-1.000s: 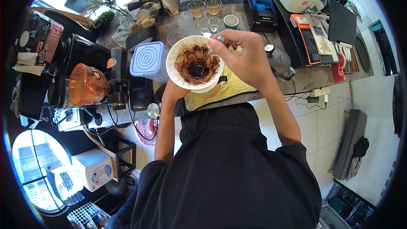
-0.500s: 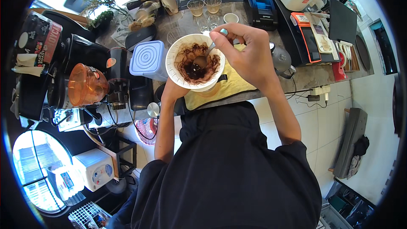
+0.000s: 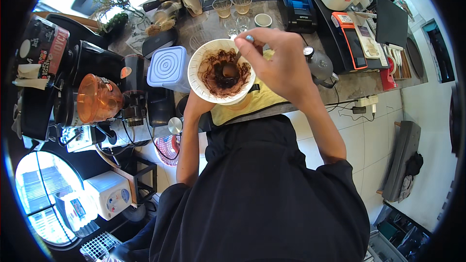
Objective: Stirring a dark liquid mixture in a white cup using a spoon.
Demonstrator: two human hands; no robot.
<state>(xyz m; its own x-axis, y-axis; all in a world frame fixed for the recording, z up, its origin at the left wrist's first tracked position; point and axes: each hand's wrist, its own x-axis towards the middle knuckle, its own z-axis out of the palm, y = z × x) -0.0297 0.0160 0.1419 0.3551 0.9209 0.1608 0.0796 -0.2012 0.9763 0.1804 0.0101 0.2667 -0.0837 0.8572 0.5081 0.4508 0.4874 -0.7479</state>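
My left hand point(image 3: 198, 101) holds up a white paper-lined dripper point(image 3: 221, 72) from below; only part of the hand shows under its rim. Inside the dripper lie wet brown coffee grounds point(image 3: 224, 70). My right hand point(image 3: 279, 63) grips a spoon point(image 3: 235, 60) by its handle, its bowl dipped into the grounds. Both hands hover over a yellow cloth point(image 3: 242, 104) at the near edge of the counter point(image 3: 349, 87).
Left of the dripper stands a pale blue lidded box point(image 3: 169, 67) and a grinder with an orange hopper point(image 3: 99, 99). Several small glasses point(image 3: 232, 6), a blue printer point(image 3: 297, 7), a grey kettle point(image 3: 319, 64) and a payment terminal point(image 3: 353, 42) crowd the counter behind.
The spoon has shifted within the grounds, from the right rim toward the middle of the dripper. The dripper stays held at about the same place.
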